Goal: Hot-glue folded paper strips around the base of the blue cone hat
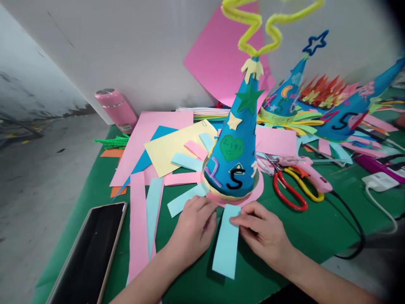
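A blue paper cone hat [237, 143] stands upright in front of me, with a green star, a green heart and a black S on it. Pale blue and pink paper strips fan out from the left of its pink brim [253, 197]. My right hand [264, 232] pinches the upper right edge of a light blue paper strip [227, 247], whose top end lies by the brim's front. Just left of that strip, my left hand [198, 226] is closed with its fingertips at the brim; what they grip, if anything, is hidden. A yellow pipe-cleaner shape [253, 31] tops the hat.
Red and yellow scissors [289, 192] and a pink glue gun [305, 169] with a black cord lie right. A phone [90, 249], loose pink strips [138, 223] and a pink bottle [116, 109] are left. More decorated hats [283, 97] stand behind, near the wall.
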The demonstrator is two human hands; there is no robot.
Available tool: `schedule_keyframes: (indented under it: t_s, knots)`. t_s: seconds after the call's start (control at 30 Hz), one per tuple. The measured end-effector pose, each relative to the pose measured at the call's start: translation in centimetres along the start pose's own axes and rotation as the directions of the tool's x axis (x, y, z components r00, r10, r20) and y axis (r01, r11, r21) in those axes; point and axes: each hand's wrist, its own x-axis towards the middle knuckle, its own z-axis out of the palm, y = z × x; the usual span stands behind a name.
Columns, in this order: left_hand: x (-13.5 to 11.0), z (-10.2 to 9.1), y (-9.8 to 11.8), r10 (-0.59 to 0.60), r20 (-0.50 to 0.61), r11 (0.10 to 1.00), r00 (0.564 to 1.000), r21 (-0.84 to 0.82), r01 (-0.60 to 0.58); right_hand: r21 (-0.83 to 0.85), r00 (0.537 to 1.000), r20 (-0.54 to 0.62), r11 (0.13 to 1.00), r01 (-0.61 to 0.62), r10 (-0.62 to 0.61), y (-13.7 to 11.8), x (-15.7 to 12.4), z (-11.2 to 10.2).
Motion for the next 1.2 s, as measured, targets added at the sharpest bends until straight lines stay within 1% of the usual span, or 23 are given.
schedule_keyframes:
  t_s: [0.07, 0.17, 0.27, 0.33, 0.43, 0.6, 0.7, 0.9, 1.03, 1.2]
  knots:
    - [-0.1, 0.4, -0.3, 0.012, 0.037, 1.0, 0.999, 0.022, -0.012, -0.032, 1.0, 0.015, 0.999, 0.009, -0.009, 0.1, 0.6, 0.4]
    - [-0.4, 0.5, -0.5, 0.026, 0.06, 1.0, 0.998, -0.001, -0.026, -0.071, 0.999, 0.039, 0.997, 0.004, -0.001, 0.4, 1.1, 0.8]
    - [-0.4, 0.3, -0.6, 0.016, 0.053, 0.999, 0.998, -0.029, -0.014, -0.129, 0.998, 0.066, 0.992, -0.004, 0.012, 0.7, 1.2, 1.1]
    - [-0.3, 0.3, -0.6, 0.003, 0.027, 0.999, 1.0, -0.033, -0.002, -0.161, 0.997, 0.067, 0.987, -0.013, 0.024, 0.8, 1.1, 1.2]
    - [-0.1, 0.2, -0.5, -0.01, -0.003, 1.0, 1.0, -0.021, 0.01, -0.159, 0.998, 0.061, 0.987, -0.026, 0.036, 1.0, 1.1, 1.2]
    - [0.0, 0.2, -0.6, -0.001, 0.027, 1.0, 1.0, -0.002, 0.001, -0.115, 0.996, 0.059, 0.991, -0.062, 0.069, 0.8, 1.3, 1.1]
    - [-0.1, 0.2, -0.7, 0.007, 0.056, 0.999, 0.998, 0.038, -0.01, -0.117, 0.996, 0.048, 0.99, -0.075, 0.081, 0.7, 1.3, 1.0]
    - [0.1, 0.2, -0.2, -0.007, 0.179, 0.986, 0.984, 0.164, -0.023, -0.124, 0.992, 0.06, 0.987, -0.105, 0.113, 0.8, 1.3, 1.2]
    - [0.3, 0.4, -0.1, -0.027, 0.212, 0.97, 0.977, 0.244, -0.026, -0.136, 0.987, 0.078, 0.982, -0.128, 0.139, 0.9, 1.3, 1.2]
    - [0.2, 0.7, -0.3, -0.031, 0.245, 0.957, 0.969, 0.287, -0.042, -0.137, 0.984, 0.083, 0.979, -0.148, 0.161, 0.8, 1.2, 1.1]
